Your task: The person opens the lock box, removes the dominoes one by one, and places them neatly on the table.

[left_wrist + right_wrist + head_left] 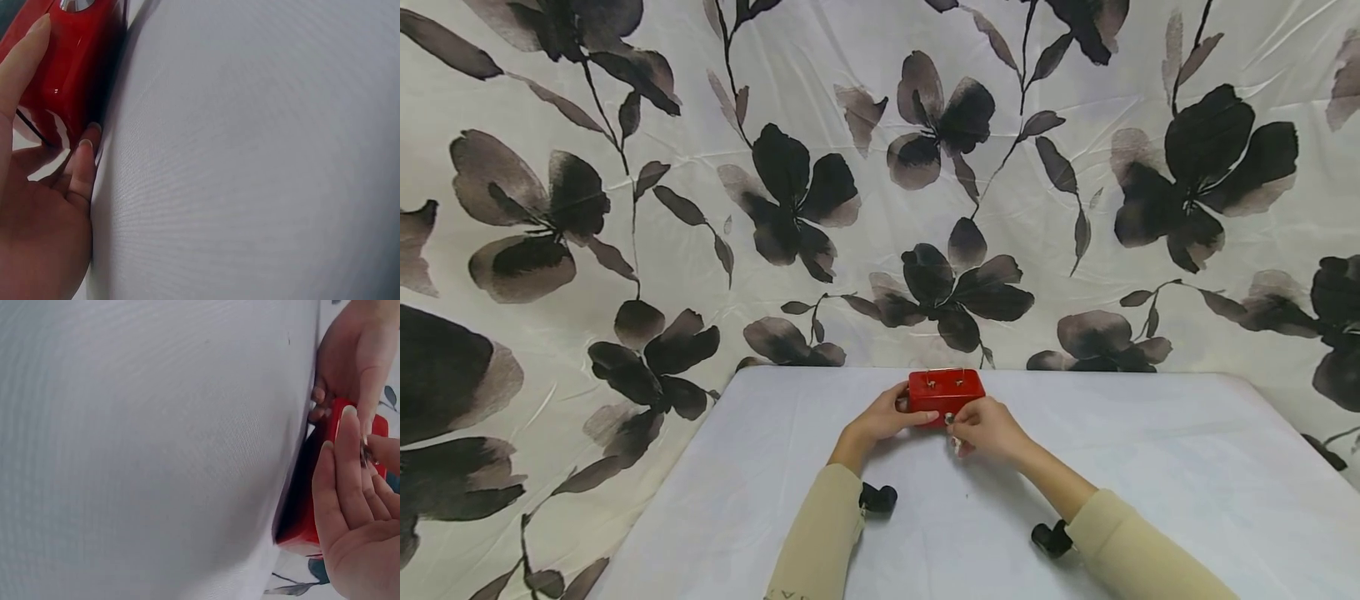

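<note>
A small red cash box (946, 385) with a metal handle on its lid stands on the white table, its lid down. My left hand (880, 418) holds the box at its left end, thumb along the front and fingers round the side. In the left wrist view, the round silver lock (76, 5) shows at the top edge. My right hand (988, 429) is at the front of the box, by the lock. Between thumb and fingers it pinches a small metal key (364, 453), mostly hidden; whether its tip sits in the lock I cannot tell.
The white tabletop (940, 542) spreads around the box, its far edge just behind it. A floral cloth (865, 208) hangs beyond the table. Black wrist cameras (878, 498) stick out below both forearms.
</note>
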`<state>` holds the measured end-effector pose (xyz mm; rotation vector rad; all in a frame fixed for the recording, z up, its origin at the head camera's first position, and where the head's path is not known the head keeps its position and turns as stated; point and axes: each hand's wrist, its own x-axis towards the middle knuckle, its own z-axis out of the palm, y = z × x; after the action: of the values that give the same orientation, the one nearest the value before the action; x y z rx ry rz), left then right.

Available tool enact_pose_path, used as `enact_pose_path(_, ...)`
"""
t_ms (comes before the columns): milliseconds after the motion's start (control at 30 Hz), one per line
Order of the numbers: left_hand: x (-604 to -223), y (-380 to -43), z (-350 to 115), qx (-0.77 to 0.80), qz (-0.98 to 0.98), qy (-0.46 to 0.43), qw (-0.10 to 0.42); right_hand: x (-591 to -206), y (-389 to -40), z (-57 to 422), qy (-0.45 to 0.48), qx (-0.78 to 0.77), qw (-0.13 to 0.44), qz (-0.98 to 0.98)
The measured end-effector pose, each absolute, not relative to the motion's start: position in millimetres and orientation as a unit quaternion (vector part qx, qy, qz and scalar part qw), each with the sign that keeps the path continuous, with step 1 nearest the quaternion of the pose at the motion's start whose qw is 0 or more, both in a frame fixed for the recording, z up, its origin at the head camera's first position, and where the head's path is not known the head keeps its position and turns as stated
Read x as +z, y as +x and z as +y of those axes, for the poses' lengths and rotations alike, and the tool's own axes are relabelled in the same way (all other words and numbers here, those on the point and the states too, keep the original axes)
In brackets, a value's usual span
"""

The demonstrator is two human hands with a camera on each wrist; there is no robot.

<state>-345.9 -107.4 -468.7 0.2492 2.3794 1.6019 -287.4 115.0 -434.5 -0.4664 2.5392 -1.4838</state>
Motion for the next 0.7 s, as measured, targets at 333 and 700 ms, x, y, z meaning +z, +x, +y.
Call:
enact_pose_path(333, -468.2, -345.2, -106.4, 0.553, 0.819, 0.081, 0.129, -433.8, -285.8, 117.3, -0.120, -0.542, 0.123, 0.822)
enact_pose_path(700, -471.1, -347.1, -107.9, 0.544, 0.827, 0.070, 0.129, -435.6, -285.3, 120.1, -0.106, -0.570, 0.155, 0.800)
